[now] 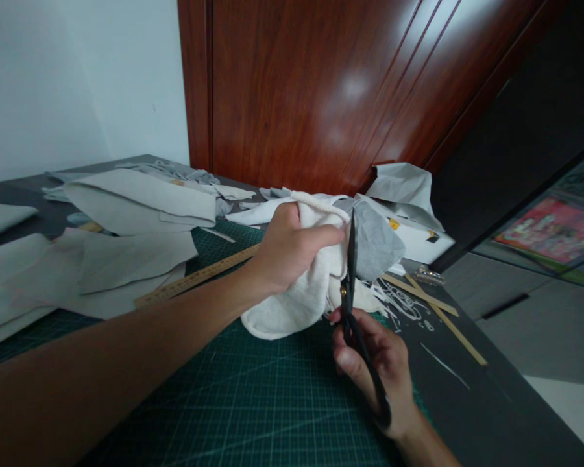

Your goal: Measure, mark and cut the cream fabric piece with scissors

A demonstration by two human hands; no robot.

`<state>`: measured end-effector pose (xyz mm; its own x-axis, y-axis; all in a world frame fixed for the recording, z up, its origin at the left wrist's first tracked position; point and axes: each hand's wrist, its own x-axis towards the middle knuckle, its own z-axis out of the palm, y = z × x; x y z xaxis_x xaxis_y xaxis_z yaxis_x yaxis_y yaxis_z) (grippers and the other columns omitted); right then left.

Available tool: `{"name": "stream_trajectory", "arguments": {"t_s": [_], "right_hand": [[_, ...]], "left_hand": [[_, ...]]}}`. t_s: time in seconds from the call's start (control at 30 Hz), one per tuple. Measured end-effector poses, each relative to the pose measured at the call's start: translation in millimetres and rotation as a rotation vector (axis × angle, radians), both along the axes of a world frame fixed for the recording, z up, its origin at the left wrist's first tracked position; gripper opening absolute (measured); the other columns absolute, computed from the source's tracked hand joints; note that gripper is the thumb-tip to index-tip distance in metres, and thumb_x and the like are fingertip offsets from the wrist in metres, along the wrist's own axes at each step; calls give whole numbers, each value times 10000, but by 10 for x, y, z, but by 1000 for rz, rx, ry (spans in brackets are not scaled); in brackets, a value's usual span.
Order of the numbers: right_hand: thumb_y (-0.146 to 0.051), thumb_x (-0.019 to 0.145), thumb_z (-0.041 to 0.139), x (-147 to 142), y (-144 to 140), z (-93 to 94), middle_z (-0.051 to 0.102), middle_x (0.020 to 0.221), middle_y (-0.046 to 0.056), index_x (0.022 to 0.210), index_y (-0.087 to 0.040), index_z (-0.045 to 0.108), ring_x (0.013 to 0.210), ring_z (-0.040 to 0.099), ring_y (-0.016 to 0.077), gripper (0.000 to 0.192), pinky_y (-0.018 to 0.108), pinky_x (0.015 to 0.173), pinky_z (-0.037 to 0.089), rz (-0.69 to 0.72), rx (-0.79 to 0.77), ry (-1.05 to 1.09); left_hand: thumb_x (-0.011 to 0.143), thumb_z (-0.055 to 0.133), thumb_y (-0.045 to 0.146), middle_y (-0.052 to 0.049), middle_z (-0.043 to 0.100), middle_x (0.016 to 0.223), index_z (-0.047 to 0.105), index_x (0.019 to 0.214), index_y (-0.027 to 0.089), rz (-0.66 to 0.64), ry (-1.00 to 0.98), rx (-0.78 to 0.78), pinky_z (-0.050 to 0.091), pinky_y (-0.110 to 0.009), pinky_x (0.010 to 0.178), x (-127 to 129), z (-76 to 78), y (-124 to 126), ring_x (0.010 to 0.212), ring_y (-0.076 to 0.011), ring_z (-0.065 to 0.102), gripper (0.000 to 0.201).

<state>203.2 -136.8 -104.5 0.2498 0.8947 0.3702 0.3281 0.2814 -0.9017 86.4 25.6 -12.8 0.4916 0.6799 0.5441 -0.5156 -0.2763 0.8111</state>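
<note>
My left hand [292, 250] grips a piece of cream-white fabric [299, 301] by its upper part, thumb pointing right. The fabric hangs in folds above the green cutting mat [253, 395], its lower edge rounded. In my right hand [377, 353] is a pair of black-handled scissors [351, 285], blades pointing up and away. The blades stand at the fabric's right edge, close to my left thumb. Whether fabric lies between them I cannot tell.
Pale fabric pieces [136, 259] lie at the left, partly over a wooden ruler [199, 279]. Grey cloth [374, 240] and a white box [418, 240] are at the back right. Wooden strips [448, 318] and thin trimmings [403, 298] lie right of the mat. A brown wooden panel [292, 97] stands behind.
</note>
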Motion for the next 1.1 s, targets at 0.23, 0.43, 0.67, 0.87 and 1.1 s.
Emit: {"name": "stream_trajectory", "arguments": {"t_s": [0.23, 0.43, 0.67, 0.87, 1.1], "right_hand": [[-492, 865, 814, 1, -16, -2, 522, 669, -57, 1097, -262, 712, 559, 448, 119, 342, 233, 512, 364, 4, -1, 7], [-488, 859, 826, -10, -17, 7, 533, 666, -56, 1089, -256, 719, 555, 461, 111, 344, 222, 517, 378, -6, 5, 31], [-496, 853, 829, 10, 1, 12, 527, 655, -59, 1081, -247, 719, 536, 441, 106, 355, 222, 494, 349, -4, 4, 15], [-471, 864, 821, 22, 5, -2, 524, 658, -60, 1092, -245, 711, 530, 435, 103, 340, 228, 492, 335, 16, -19, 12], [-464, 857, 823, 31, -8, -16, 532, 668, -56, 1100, -244, 710, 540, 445, 108, 347, 231, 496, 344, 26, -29, -3]], "left_hand": [[725, 754, 222, 23, 676, 748, 699, 717, 186, 15, 2, -51, 478, -283, 698, -6, 22, 2, 728, -156, 615, 66], [683, 761, 212, 3, 696, 749, 712, 704, 182, 55, 90, -39, 499, -295, 673, -54, 93, 52, 726, -180, 649, 62], [626, 757, 166, -25, 656, 689, 697, 691, 163, -33, 272, 2, 475, -312, 605, -180, 215, 166, 664, -191, 624, 88], [593, 697, 69, -25, 700, 755, 728, 773, 166, -18, 284, 66, 468, -305, 643, -260, 317, 220, 728, -195, 649, 207], [667, 738, 140, -13, 712, 757, 774, 779, 174, 39, 332, 255, 418, -283, 648, -311, 347, 247, 724, -167, 633, 123]]}}
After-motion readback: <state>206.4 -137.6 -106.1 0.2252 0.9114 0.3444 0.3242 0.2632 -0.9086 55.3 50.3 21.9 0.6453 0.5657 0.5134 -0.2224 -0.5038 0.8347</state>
